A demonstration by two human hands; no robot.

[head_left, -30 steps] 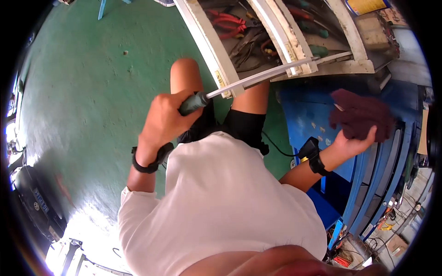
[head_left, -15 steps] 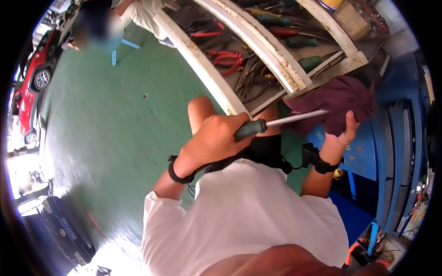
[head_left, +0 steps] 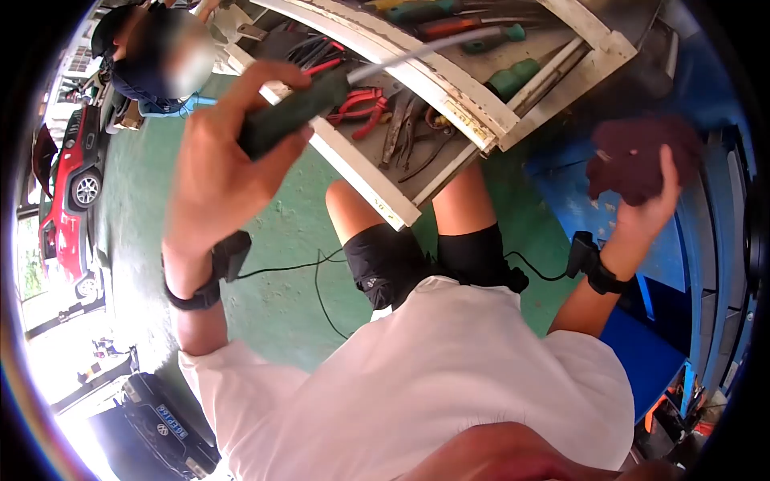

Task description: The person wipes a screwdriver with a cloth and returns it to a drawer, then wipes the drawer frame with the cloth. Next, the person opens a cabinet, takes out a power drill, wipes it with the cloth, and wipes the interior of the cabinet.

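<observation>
My left hand (head_left: pixel 220 160) is wrapped round the dark green handle of a large screwdriver (head_left: pixel 297 108), raised over the open drawers. Its pale shaft points up and right across the white drawer edge (head_left: pixel 449 108). In the front drawer lie red-handled pliers (head_left: pixel 361 112) and several other tools. The drawer behind it holds screwdrivers, one with a thick green handle (head_left: pixel 513 78). At the right, my right hand (head_left: pixel 654 208) grips a bunched maroon cloth (head_left: pixel 642 160), apart from the screwdriver.
Blue metal furniture (head_left: pixel 642 345) stands at my right. A cable (head_left: pixel 293 267) runs across the green floor (head_left: pixel 281 297). At the upper left, another person (head_left: pixel 148 64) is near a blue stool (head_left: pixel 192 103). A red car (head_left: pixel 68 200) and a dark car (head_left: pixel 160 425) are at the left.
The screwdriver in my left hand has moved up and left, away from the cloth it overlapped half a second ago. My right hand has moved right with the cloth. The view has shifted.
</observation>
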